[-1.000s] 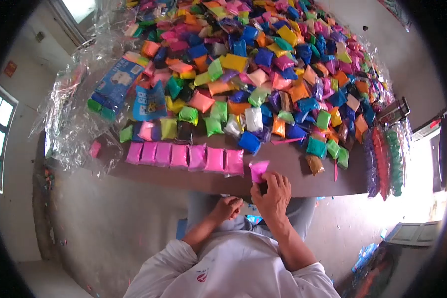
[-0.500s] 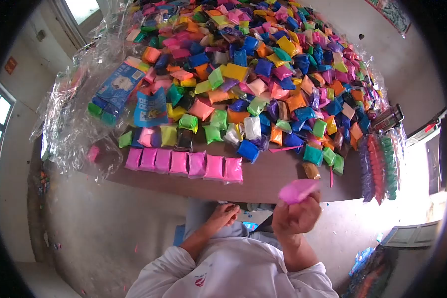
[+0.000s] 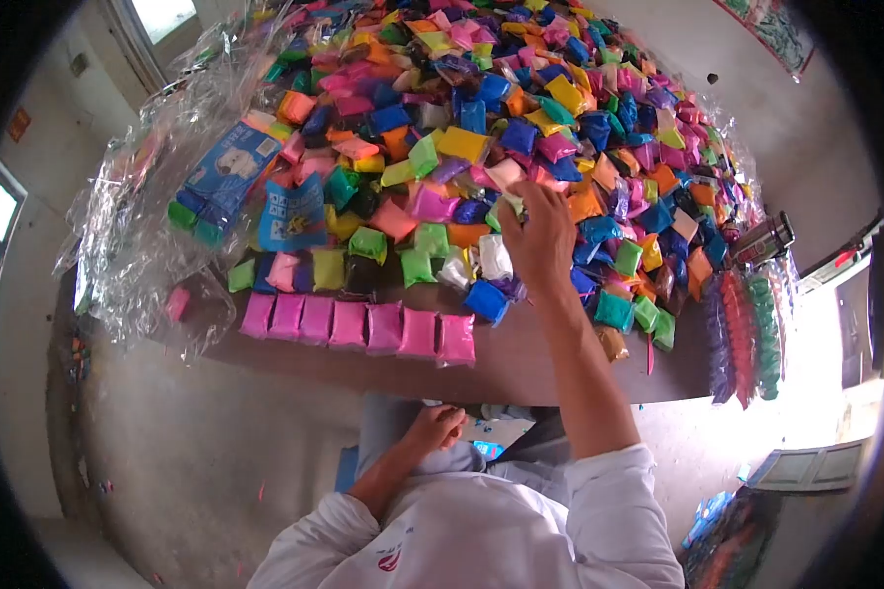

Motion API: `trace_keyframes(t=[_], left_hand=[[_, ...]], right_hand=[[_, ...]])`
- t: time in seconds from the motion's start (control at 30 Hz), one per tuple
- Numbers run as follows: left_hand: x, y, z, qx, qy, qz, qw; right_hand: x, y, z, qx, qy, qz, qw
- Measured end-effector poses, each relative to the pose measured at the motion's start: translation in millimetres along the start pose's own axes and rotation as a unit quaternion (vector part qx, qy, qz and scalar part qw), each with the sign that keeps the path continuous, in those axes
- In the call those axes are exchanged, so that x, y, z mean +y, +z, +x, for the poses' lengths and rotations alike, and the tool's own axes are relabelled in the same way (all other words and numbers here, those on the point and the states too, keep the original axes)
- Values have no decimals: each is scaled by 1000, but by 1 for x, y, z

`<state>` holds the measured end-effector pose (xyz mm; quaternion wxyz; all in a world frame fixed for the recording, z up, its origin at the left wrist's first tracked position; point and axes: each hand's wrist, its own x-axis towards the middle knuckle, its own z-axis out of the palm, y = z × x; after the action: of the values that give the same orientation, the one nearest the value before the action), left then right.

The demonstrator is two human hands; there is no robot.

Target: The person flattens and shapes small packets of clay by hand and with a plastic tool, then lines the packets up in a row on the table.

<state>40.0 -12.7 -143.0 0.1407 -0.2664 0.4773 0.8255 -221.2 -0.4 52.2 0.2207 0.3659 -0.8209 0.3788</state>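
Observation:
My right hand [image 3: 538,231] reaches over the heap of small colored packets, its fingers bent down beside a light green packet [image 3: 494,216] and a peach packet [image 3: 504,175]. What lies between the fingertips is hidden. On my lap, my left hand [image 3: 440,429] rests with curled fingers and nothing visible in it. Several pink and magenta packets [image 3: 367,327] stand in a row along the near part of the brown table [image 3: 521,375]. A magenta packet [image 3: 432,204] lies on the heap, left of my right hand.
Clear plastic wrapping [image 3: 138,226] covers the left side, next to a blue printed pack [image 3: 231,167] and a blue card [image 3: 293,216]. At the right edge are a dark can [image 3: 762,240] and long bags of purple, red and green packets [image 3: 739,329].
My right hand has let go of the magenta packet and moved up and forward onto the heap. A magenta packet now lies there. My left hand remains on my lap.

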Motion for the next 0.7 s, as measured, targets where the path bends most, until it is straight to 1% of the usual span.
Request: trace_keyframes(t=[0.03,0.1,0.13,0.2,0.27,0.33,0.37,0.43,0.47,0.53,0.57,0.6,0.67,0.7], left_hand=[[0,0,-1,-1,-10,-17,1000],[-1,-1,-3,5,-5,-20,1000],[-1,-1,-3,12,1,-22,1000],[2,-2,-3,15,-3,-28,999],[2,-4,-5,19,-10,-34,999],[2,-4,-7,19,7,-24,1000],[2,-5,-7,17,8,-24,1000],[0,-6,-8,18,9,-46,999],[-2,-7,-8,14,6,-48,999],[-1,-5,-7,10,24,-22,999],[1,-2,-6,14,24,-19,999],[2,-1,-6,14,22,-16,1000],[4,2,-4,-2,12,-4,1000],[6,3,-3,-1,11,-2,1000]], right_hand=[[4,8,10,-2,0,0,1000],[8,23,29,1,-55,-57,997],[12,31,33,0,-55,-58,997],[17,50,40,-16,-65,-125,990],[21,58,44,-12,-63,-136,989],[26,56,46,-6,-86,-93,992],[28,54,46,-6,-87,-94,992],[33,44,41,-33,-25,64,997],[35,41,39,-35,-23,60,997],[38,34,32,-32,-29,7,999],[35,36,32,-21,-47,-53,997],[32,37,30,-19,-44,-53,997],[25,39,30,-25,-111,-162,980],[26,50,30,1,-129,-165,978]])
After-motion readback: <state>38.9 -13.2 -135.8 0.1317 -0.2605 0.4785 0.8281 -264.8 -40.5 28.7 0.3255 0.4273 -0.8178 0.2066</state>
